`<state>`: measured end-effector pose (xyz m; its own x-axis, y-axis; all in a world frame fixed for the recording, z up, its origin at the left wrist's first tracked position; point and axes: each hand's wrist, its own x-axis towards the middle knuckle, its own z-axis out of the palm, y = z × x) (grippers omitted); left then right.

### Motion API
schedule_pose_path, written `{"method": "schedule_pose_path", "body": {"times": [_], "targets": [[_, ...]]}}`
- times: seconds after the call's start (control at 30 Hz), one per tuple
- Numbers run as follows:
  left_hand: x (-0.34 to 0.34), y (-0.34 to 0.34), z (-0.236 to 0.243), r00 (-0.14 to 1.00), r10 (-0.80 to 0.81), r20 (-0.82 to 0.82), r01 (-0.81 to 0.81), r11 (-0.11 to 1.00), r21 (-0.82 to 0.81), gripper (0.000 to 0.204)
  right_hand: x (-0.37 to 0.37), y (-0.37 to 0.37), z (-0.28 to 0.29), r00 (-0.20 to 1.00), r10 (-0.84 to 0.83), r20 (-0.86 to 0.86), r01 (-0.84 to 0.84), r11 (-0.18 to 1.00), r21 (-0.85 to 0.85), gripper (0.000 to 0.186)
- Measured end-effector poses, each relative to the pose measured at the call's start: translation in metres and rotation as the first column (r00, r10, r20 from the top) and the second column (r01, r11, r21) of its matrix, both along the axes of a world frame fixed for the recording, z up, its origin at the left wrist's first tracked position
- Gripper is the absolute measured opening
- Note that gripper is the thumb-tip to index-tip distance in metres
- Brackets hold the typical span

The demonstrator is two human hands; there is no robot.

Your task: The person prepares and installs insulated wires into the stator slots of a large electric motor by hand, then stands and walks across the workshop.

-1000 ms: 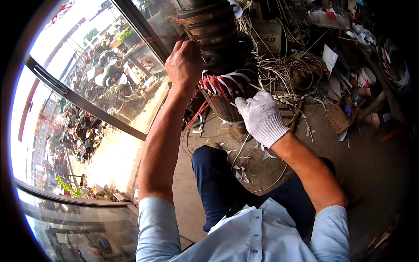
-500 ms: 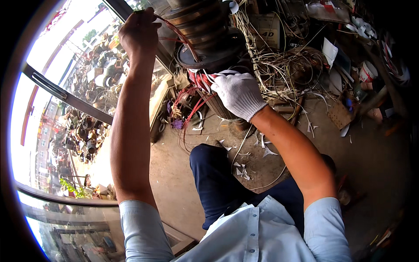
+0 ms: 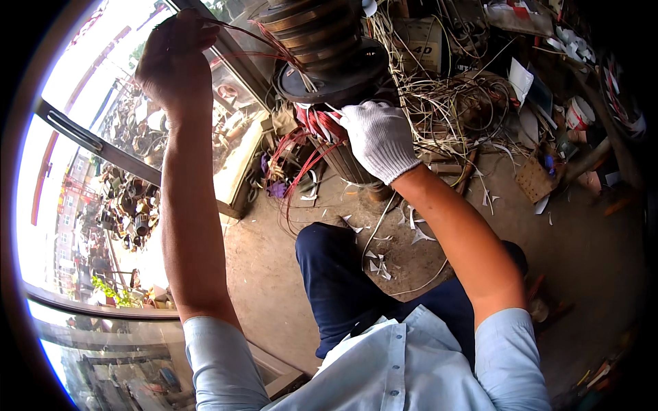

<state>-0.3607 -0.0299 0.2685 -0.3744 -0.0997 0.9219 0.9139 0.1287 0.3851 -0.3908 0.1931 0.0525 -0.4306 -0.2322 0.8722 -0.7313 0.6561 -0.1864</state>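
My bare left hand [image 3: 177, 65] is raised at the upper left, its fingers closed on reddish-brown wires [image 3: 271, 42]. Those wires stretch from it to a round black plate [image 3: 296, 86], where they pass down by the rim. Above the plate rises a ribbed, brownish stack of rings [image 3: 312, 34]. My right hand [image 3: 380, 140] wears a white knitted glove and is curled beside a bundle of red wires [image 3: 321, 125] just under the plate. A thin white piece shows at its fingertips; what the fingers grip is mostly hidden. Loose red wire ends [image 3: 291, 151] hang to the left of the bundle.
A ribbed cylinder [image 3: 343, 163] stands below the red bundle. Tangled pale cables [image 3: 452, 116] pile up on the right, near a white bucket [image 3: 580, 113]. White scraps [image 3: 380, 266] litter the floor by my knee. A glazed metal frame [image 3: 110, 154] borders the left.
My left hand has moved left and slightly down, drawing the wires out farther from the plate. The gloved right hand has shifted slightly right, staying by the red bundle.
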Motion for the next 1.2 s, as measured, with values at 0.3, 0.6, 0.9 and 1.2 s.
{"method": "schedule_pose_path", "body": {"times": [0.3,0.6,0.9,1.2], "targets": [[-0.002,0.015,0.018,0.901,0.278,-0.333,-0.337,0.932,-0.133,0.023,-0.029,-0.003,0.002,0.977,-0.172,0.123,0.152,0.976,0.159,0.017],[0.039,-0.032,-0.080,0.821,0.486,0.299,-0.558,0.793,0.246,0.037,0.000,0.104,-0.067,0.973,-0.175,0.149,0.198,0.968,-0.153,0.028],[0.001,0.082,-0.203,0.722,0.493,-0.485,-0.668,0.317,-0.673,0.033,-0.001,0.053,-0.053,0.963,-0.028,0.268,0.096,0.965,-0.245,0.034],[-0.028,0.086,-0.216,0.593,0.613,-0.522,-0.751,0.187,-0.633,0.030,-0.026,0.033,-0.051,0.914,-0.025,0.404,0.169,0.931,-0.324,0.022]]}}
